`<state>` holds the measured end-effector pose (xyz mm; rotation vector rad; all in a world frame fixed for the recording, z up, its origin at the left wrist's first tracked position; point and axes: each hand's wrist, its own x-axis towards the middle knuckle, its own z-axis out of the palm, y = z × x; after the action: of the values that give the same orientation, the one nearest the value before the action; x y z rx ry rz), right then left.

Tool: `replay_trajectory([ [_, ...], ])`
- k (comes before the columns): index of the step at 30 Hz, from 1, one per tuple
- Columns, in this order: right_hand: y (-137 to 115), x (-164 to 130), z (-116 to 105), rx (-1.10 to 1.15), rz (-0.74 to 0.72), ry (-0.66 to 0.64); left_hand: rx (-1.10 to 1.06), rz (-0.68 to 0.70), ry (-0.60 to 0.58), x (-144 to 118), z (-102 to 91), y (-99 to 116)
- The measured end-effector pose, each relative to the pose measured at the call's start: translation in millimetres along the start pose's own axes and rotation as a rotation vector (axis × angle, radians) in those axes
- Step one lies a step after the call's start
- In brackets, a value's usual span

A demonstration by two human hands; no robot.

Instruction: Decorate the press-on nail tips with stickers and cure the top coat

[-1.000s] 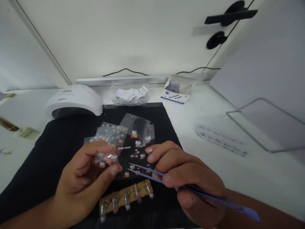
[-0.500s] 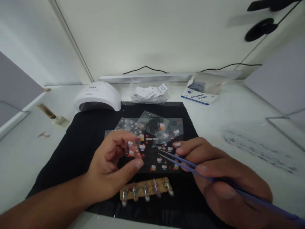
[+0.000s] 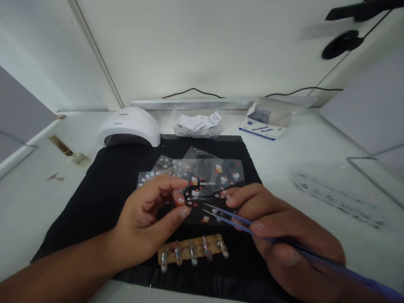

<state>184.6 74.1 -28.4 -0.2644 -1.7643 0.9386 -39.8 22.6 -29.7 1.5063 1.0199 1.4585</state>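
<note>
My left hand curls its fingers and thumb around the left edge of a clear sticker sheet printed with small white-and-red cat characters. In my right hand is a pair of blue tweezers, their pale tips slightly apart over the lower part of the sheet. The fingertips of that hand overlap the sheet's right side; whether they touch it I cannot tell. Below the sheet, several decorated nail tips stand in a row on a tan strip.
A black cloth covers the middle of the white table. More clear sheets lie behind the held one. A white nail lamp, a clear tub of packets and an alcohol pads box line the back. A polish bottle lies left.
The sticker sheet has shifted slightly right at its left side, within my left hand. My right hand and the tweezers have moved a little left, bringing the tips closer to my left thumb.
</note>
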Motion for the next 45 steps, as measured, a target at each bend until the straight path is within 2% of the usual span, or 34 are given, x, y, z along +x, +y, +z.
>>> replay_trajectory([
  [11, 3.7, 3.9, -1.1, -0.011, -0.033, -0.030, 0.074, 0.045, -0.018, 4.8, -3.3, -1.5],
  [18, 14.0, 8.9, -4.0, -0.033, -0.027, 0.088, 0.089, -0.108, 0.077, 20.2, -11.7, -9.6],
  [24, 22.2, 11.4, -9.3, -0.072, -0.012, 0.099, 0.156, -0.211, 0.030, 27.3, -14.9, -12.2],
  [32, 29.8, 18.4, -18.6, -0.193, 0.182, 0.242, 0.349, -0.274, 0.028, 38.7, -34.3, -23.4],
  [36, 32.5, 19.9, -19.5, -0.278, 0.232, 0.249, 0.462, -0.244, 0.009, 42.8, -38.9, -25.3],
  [45, 27.2, 23.5, -21.5, -0.480, 0.197, 0.211, 0.675, -0.117, -0.088, 52.5, -43.6, -23.8],
])
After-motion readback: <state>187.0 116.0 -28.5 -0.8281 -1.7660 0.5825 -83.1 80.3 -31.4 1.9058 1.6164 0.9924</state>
